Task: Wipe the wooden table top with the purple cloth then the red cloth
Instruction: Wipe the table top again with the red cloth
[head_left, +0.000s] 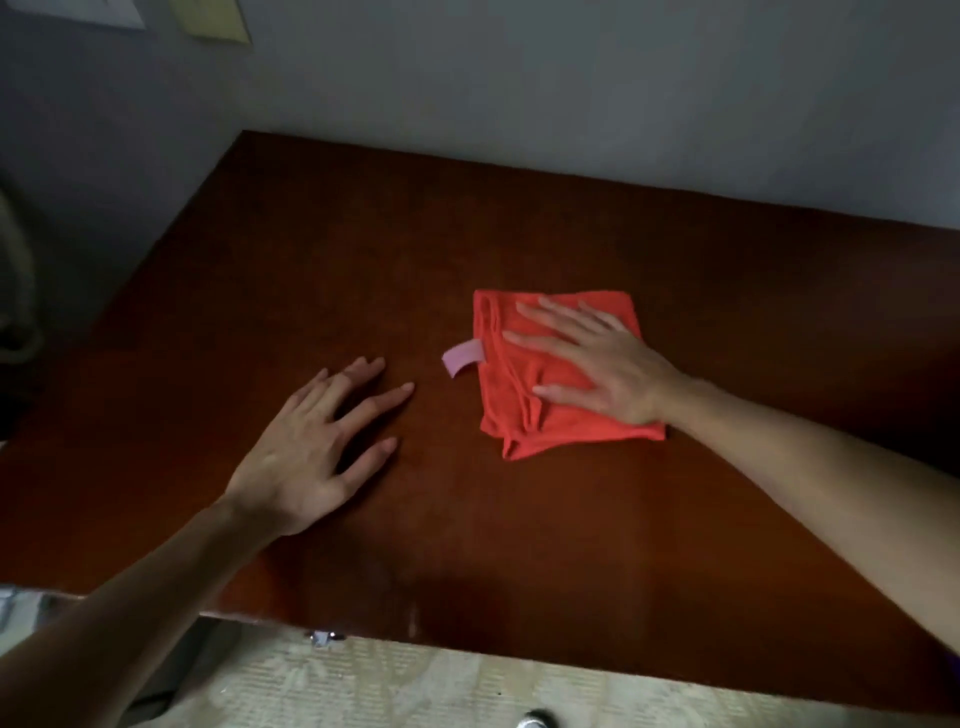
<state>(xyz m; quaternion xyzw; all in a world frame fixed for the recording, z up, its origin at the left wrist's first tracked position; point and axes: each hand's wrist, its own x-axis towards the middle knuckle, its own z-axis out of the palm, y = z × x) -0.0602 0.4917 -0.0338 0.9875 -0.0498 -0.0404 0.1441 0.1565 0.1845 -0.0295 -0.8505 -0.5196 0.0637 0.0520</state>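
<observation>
Right hand (608, 364) lies flat on the folded red cloth (524, 415), fingers (545, 317) spread. Left hand (317, 447) rests spread on the bare worktop (519, 545); a pink tag (462, 361) lies between both hands' fingers.

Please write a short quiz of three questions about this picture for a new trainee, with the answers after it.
1. True or false: the right hand lies flat on the red cloth.
2. Which does the left hand touch? A) the red cloth B) the bare wooden table top C) the small pink tag
3. Fill in: the pink tag sticks out from the cloth's ____ edge, as the picture shows it.

Key
1. True; the fingers are spread, not gripping.
2. B
3. Left
</observation>
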